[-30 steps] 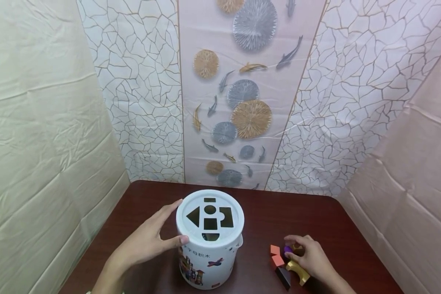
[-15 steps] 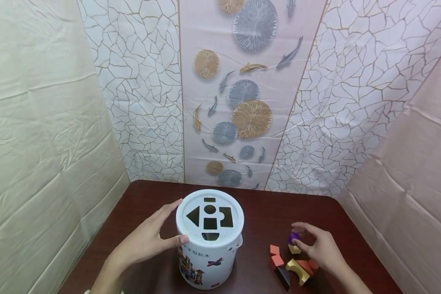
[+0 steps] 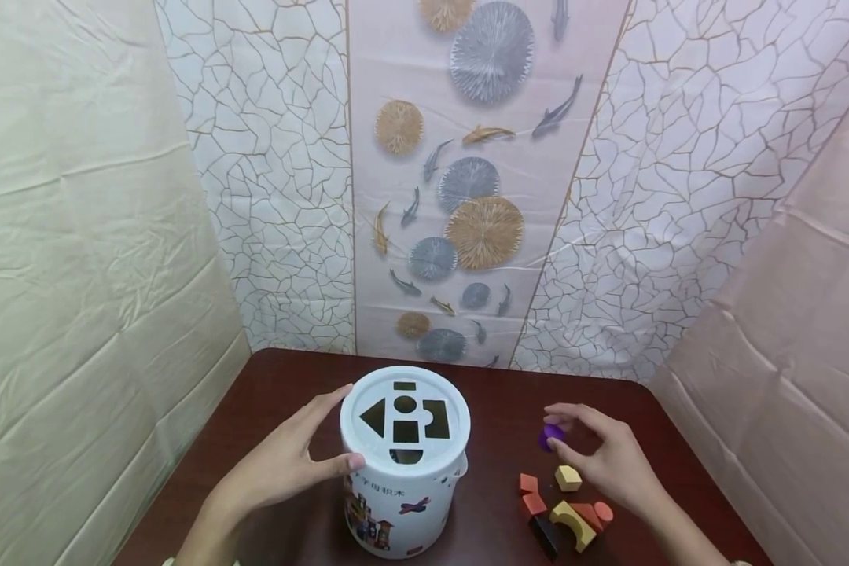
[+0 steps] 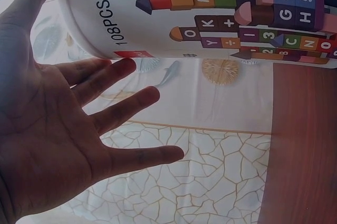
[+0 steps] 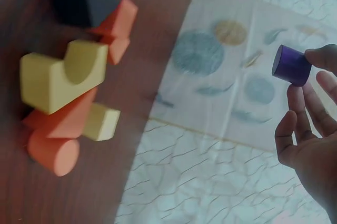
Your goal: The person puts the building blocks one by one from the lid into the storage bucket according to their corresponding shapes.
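Note:
My right hand (image 3: 611, 456) pinches a purple cylinder block (image 5: 292, 66) between thumb and fingertips, raised over the table beyond the other blocks. The left hand (image 3: 290, 448) rests against the upper left of a white bucket (image 3: 403, 511), thumb and index finger at the rim. In the left wrist view its other fingers (image 4: 126, 110) spread out straight. The bucket's white lid (image 3: 431, 385) has several cut-out holes: a circle, a triangle, a square, a narrow rectangle, a half-round slot and a notched shape.
Right of the bucket lie a yellow block (image 3: 568, 478), a yellow arch (image 3: 573, 525), two orange-red blocks, a dark block (image 3: 543, 536), an orange triangle (image 3: 586, 515) and an orange cylinder (image 3: 603, 512). Patterned cloth walls (image 3: 608, 314) surround the dark red table (image 3: 290, 369).
The purple cylinder has come up from among the blocks in my right hand, moving away from me and then left. A yellow block it overlapped now shows fully. The left hand stays put.

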Action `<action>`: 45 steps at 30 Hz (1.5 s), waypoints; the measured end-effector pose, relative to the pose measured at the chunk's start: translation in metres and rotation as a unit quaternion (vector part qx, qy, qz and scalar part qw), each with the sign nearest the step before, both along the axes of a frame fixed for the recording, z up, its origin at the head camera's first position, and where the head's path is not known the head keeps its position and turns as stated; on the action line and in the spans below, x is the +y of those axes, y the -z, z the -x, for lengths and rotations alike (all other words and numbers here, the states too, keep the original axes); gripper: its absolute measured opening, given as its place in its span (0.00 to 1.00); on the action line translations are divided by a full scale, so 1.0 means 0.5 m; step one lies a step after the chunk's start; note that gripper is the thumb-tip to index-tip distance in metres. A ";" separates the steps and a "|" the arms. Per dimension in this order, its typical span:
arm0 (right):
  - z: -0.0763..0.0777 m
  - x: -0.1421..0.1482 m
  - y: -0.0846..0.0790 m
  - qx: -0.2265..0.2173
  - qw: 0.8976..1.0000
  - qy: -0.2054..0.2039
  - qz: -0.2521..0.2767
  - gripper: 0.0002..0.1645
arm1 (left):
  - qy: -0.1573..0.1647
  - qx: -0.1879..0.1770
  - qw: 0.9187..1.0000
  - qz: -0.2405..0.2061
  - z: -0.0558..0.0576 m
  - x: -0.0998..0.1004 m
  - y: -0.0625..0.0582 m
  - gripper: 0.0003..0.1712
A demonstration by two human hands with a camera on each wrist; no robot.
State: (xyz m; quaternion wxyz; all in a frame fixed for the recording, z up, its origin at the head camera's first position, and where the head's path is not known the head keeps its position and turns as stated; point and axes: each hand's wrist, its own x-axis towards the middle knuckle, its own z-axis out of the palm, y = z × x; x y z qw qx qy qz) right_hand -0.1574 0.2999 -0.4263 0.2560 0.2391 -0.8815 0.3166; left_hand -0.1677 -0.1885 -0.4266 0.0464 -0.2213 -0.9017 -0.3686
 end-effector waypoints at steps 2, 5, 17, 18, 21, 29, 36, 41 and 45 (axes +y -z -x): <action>-0.001 -0.009 -0.011 -0.001 1.000 -0.012 0.002 0.36 | -0.001 -0.002 1.000 -0.001 0.000 0.001 -0.001 0.60; -0.004 -0.021 -0.027 0.001 0.999 -0.031 0.007 0.36 | -0.001 0.000 1.000 -0.002 0.001 0.002 -0.001 0.60; -0.010 -0.051 -0.075 0.002 0.997 -0.082 0.010 0.37 | -0.005 0.017 1.000 0.007 0.003 0.003 0.000 0.59; -0.010 -0.054 -0.077 0.000 0.996 -0.084 0.009 0.37 | -0.005 0.016 1.000 0.007 0.003 0.003 0.000 0.59; -0.008 -0.063 -0.084 -0.003 0.996 -0.089 0.007 0.36 | -0.006 0.009 1.000 0.007 0.002 0.003 0.001 0.59; 0.004 -0.094 -0.097 0.009 0.993 -0.121 0.009 0.34 | -0.007 0.014 1.000 0.008 0.002 0.003 0.003 0.59; 0.010 -0.126 -0.115 0.004 0.993 -0.117 0.001 0.33 | -0.006 0.013 1.000 0.008 0.001 0.002 0.003 0.59; 0.014 -0.149 -0.118 0.025 0.990 -0.138 0.000 0.33 | -0.007 -0.002 1.000 0.009 -0.001 0.002 0.002 0.60; 0.018 -0.164 -0.122 0.039 0.987 -0.153 0.005 0.34 | -0.007 0.002 1.000 0.008 0.000 0.002 0.002 0.60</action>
